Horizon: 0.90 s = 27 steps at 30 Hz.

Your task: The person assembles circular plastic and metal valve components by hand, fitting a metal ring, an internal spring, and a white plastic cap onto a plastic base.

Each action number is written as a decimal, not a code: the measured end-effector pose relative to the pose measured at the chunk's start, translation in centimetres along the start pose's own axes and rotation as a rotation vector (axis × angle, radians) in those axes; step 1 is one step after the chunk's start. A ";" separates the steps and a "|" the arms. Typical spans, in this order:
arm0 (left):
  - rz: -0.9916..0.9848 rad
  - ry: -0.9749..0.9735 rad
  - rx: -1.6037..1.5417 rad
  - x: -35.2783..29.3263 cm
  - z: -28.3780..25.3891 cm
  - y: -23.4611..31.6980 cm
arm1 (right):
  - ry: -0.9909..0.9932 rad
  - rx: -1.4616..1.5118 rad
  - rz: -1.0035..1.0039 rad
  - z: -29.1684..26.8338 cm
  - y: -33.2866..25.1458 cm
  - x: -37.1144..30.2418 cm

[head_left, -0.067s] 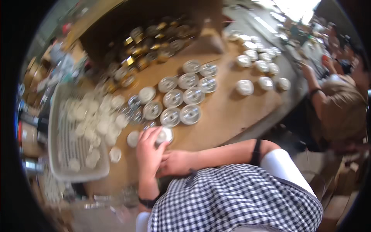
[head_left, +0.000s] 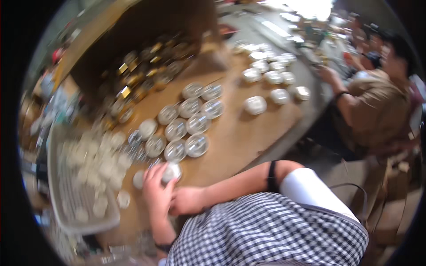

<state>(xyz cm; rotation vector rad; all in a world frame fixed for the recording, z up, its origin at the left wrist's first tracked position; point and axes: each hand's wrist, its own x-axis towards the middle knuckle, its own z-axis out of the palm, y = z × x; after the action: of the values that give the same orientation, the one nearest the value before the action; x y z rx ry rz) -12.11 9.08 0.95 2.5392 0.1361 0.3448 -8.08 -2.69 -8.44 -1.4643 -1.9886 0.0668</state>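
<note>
My left hand (head_left: pixel 156 190) curls around a small round jar (head_left: pixel 172 171) with a white top, its fingers on the far left side and its thumb on the near side. Right beside it, my right hand (head_left: pixel 188 200) lies low on the brown board, its fingers hidden behind the left hand. A loose white disc (head_left: pixel 139 179) sits just left of the held jar, and another white disc (head_left: pixel 123 199) lies nearer to me. Beyond my hands stand several clear round jars (head_left: pixel 196 145) in close rows. One white-topped jar (head_left: pixel 147 129) is at their left edge.
A pale slotted basket (head_left: pixel 66 224) at the left holds a heap of white discs (head_left: pixel 95 166) that spills over its side. An open cardboard box (head_left: pixel 191 26) with gold-and-clear jars is behind. White-topped jars (head_left: pixel 255 105) stand far right. A co-worker (head_left: pixel 377 104) sits beyond the table edge.
The whole picture has swung, so the table and its things sit further left and lower. Both hands stay together at the same white-topped jar.
</note>
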 end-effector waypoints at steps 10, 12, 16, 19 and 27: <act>0.081 0.007 0.001 -2.1 1.1 -1.6 | 0.254 0.201 0.801 -11.2 -2.0 -8.2; 0.100 0.002 0.045 -2.2 1.0 -0.9 | 0.152 -0.086 1.111 -12.6 -1.3 -11.4; 0.081 0.024 0.079 -2.5 2.2 -0.8 | 0.352 -0.473 0.908 -11.8 -1.7 -13.8; 0.106 -0.035 0.085 -1.5 2.9 1.1 | 0.276 -0.459 0.904 -12.2 -2.1 -14.4; 0.071 0.003 0.004 -4.5 2.6 1.8 | 0.499 -0.357 0.797 -14.6 -0.6 -8.6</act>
<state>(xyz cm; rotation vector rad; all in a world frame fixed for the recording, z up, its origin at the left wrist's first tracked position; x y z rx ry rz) -15.72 5.42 -1.16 2.5520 0.0478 0.3763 0.52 -15.23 -0.84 -2.1688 -0.9716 -0.2975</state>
